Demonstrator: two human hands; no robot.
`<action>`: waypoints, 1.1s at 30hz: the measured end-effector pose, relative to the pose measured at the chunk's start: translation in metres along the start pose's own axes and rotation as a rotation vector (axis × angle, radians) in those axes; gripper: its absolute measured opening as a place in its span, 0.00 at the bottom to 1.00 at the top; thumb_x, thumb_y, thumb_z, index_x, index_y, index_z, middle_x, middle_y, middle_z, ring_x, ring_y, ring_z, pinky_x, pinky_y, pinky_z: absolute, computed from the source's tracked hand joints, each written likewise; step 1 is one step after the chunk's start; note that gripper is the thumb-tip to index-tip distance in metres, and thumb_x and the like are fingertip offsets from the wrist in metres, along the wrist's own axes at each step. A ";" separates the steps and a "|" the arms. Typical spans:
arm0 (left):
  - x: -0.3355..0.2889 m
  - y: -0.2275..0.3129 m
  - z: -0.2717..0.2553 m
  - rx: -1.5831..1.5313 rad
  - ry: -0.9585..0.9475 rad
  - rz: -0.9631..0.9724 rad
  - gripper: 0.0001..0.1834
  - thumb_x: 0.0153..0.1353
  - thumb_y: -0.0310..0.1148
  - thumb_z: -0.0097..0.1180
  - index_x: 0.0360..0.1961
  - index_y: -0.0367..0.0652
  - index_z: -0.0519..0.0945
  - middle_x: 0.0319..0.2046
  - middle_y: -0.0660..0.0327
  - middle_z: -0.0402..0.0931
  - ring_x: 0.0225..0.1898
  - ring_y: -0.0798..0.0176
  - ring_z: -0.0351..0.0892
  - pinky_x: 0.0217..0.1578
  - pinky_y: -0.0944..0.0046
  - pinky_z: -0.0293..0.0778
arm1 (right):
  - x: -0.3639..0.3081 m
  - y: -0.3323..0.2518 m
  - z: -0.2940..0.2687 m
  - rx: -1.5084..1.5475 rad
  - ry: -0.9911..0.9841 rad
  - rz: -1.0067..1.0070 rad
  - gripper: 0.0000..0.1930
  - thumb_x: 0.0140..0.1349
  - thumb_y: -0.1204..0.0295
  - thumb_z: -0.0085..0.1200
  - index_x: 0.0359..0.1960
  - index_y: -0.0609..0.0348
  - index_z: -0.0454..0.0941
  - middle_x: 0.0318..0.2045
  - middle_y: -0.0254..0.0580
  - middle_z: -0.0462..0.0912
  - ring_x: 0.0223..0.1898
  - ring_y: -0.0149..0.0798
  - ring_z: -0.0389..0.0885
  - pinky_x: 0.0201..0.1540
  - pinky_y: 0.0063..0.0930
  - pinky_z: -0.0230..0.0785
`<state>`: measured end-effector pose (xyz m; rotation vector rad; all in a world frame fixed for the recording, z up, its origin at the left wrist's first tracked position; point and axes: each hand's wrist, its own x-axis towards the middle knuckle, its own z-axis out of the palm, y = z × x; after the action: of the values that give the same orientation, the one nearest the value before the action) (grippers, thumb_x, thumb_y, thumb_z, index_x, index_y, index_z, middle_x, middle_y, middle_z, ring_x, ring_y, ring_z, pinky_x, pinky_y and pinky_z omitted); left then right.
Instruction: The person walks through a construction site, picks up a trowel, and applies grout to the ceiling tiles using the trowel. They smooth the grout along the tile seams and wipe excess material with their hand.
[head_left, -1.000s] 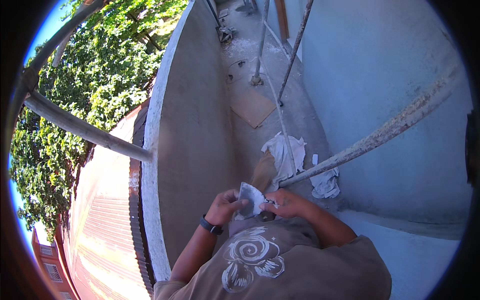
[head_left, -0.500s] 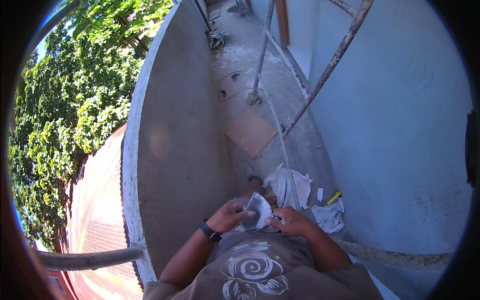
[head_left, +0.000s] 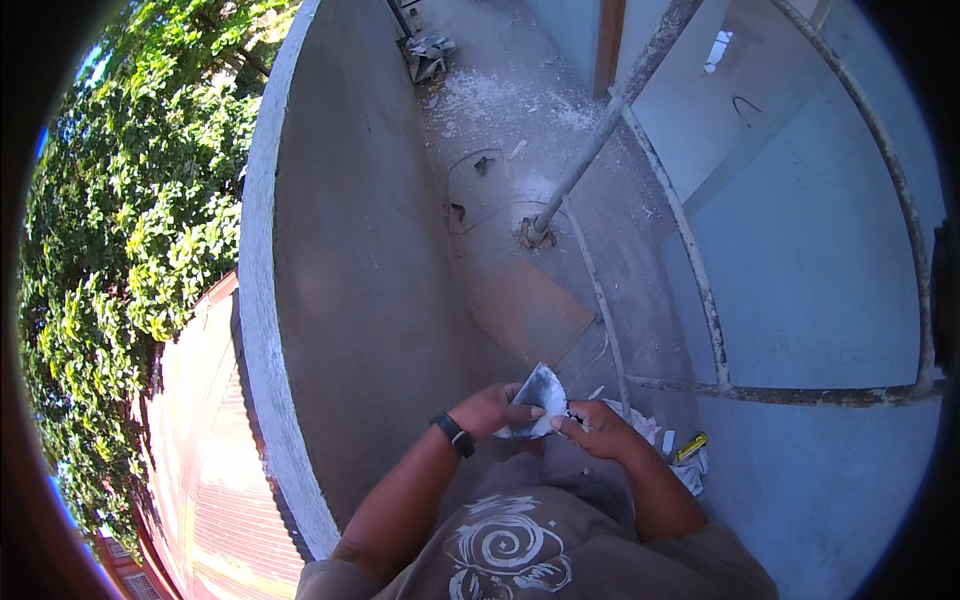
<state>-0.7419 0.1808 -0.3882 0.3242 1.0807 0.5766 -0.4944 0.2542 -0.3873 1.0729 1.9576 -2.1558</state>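
In front of my belly, both hands hold a bent grey sheet (head_left: 543, 388) that looks like sandpaper coated with white dust. My left hand (head_left: 485, 410), with a dark watch on its wrist, grips the left side, its thumb lying across the face. On the opposite edge, my right hand (head_left: 598, 432) is closed in a pinch, thumb and fingers at the ragged white rim. The sheet's top corner points upward and away from me. The fingers behind it are partly hidden.
A grey parapet wall (head_left: 340, 220) runs along my left. Scaffold pipes (head_left: 625, 100) cross ahead and on my right, before a pale blue wall (head_left: 810, 300). A brown board (head_left: 532, 312) lies on the dusty floor; a yellow object (head_left: 690, 448) and white rags (head_left: 692, 475) lie by my right arm.
The view has shifted, showing more scaffold pipes at right. Both hands, still on the sheet, appear slightly higher and farther right; the white cloth on the floor is now mostly covered.
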 end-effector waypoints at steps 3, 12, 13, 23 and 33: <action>0.009 0.058 -0.035 0.027 0.013 0.015 0.20 0.65 0.34 0.68 0.56 0.40 0.80 0.45 0.64 0.85 0.44 0.70 0.83 0.49 0.66 0.76 | 0.051 -0.040 -0.026 -0.009 -0.005 -0.047 0.21 0.72 0.54 0.55 0.48 0.63 0.84 0.34 0.50 0.87 0.37 0.38 0.83 0.46 0.35 0.73; 0.101 0.244 -0.169 0.030 0.064 0.056 0.23 0.63 0.33 0.67 0.58 0.38 0.79 0.49 0.60 0.84 0.47 0.65 0.84 0.51 0.63 0.77 | 0.253 -0.121 -0.139 -0.013 -0.028 -0.001 0.22 0.72 0.53 0.55 0.52 0.60 0.82 0.37 0.47 0.86 0.39 0.39 0.84 0.47 0.36 0.73; 0.115 0.271 -0.184 0.064 0.107 0.072 0.22 0.64 0.33 0.67 0.58 0.39 0.79 0.48 0.60 0.85 0.46 0.64 0.85 0.50 0.63 0.78 | 0.280 -0.129 -0.160 0.015 -0.050 0.034 0.22 0.72 0.54 0.56 0.53 0.60 0.81 0.37 0.47 0.86 0.39 0.38 0.84 0.47 0.36 0.73; 0.199 0.485 -0.287 -0.140 0.052 0.044 0.13 0.68 0.27 0.59 0.52 0.37 0.83 0.45 0.57 0.86 0.44 0.60 0.87 0.50 0.58 0.80 | 0.435 -0.233 -0.310 0.229 -0.253 -0.052 0.21 0.69 0.61 0.59 0.56 0.64 0.76 0.40 0.42 0.85 0.36 0.31 0.84 0.44 0.31 0.75; 0.326 0.686 -0.349 -0.202 -0.034 0.069 0.16 0.66 0.29 0.60 0.54 0.40 0.80 0.49 0.58 0.84 0.51 0.59 0.84 0.56 0.55 0.78 | 0.570 -0.291 -0.462 0.906 -0.079 -0.040 0.21 0.71 0.64 0.57 0.60 0.64 0.78 0.38 0.38 0.85 0.30 0.28 0.83 0.33 0.25 0.76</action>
<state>-1.1349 0.9173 -0.4278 0.1951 0.9721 0.7336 -0.8515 0.9575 -0.4076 0.9567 0.9170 -3.1191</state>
